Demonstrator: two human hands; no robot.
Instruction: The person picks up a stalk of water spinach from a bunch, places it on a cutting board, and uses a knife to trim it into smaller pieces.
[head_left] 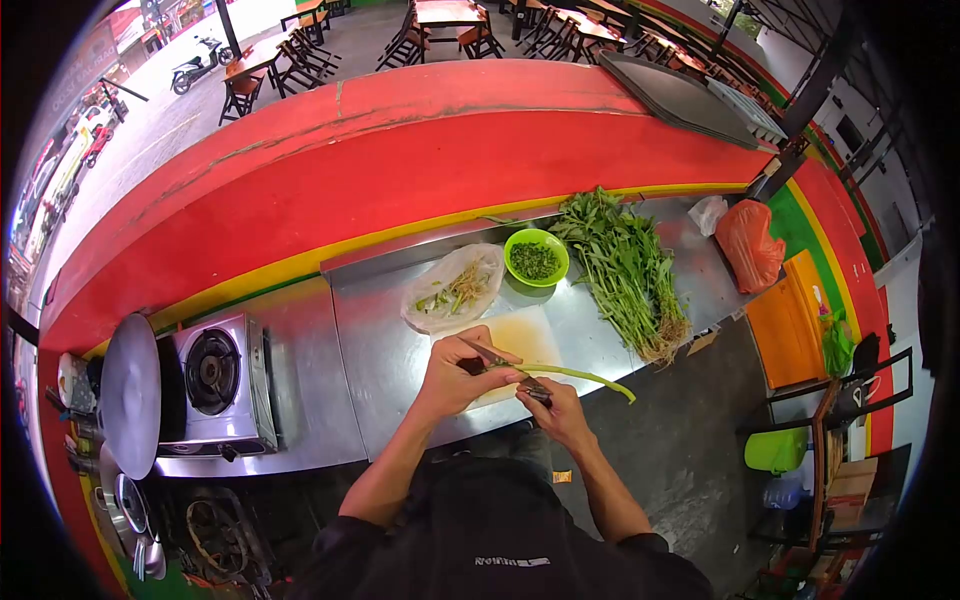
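Far left: round metal lid (130,395), touching a single-burner gas stove (215,375) on the steel counter (385,350).

Centre: left hand (455,375) curled shut around the near end of a long green stem (580,377), over the pale cutting board (525,335). Knife (490,353) blade lies across that hand's fingers. Behind the board, a clear plastic bag (455,290) of trimmings, and just beside it a green bowl (535,258) of chopped greens.

Right hand (560,410) clamped on the knife's dark handle, just beside the left hand. The stem's free end reaches right past the counter edge.

Further right: a heap of leafy greens (625,270), roots toward the person. An orange bag (750,245) lies beyond it.
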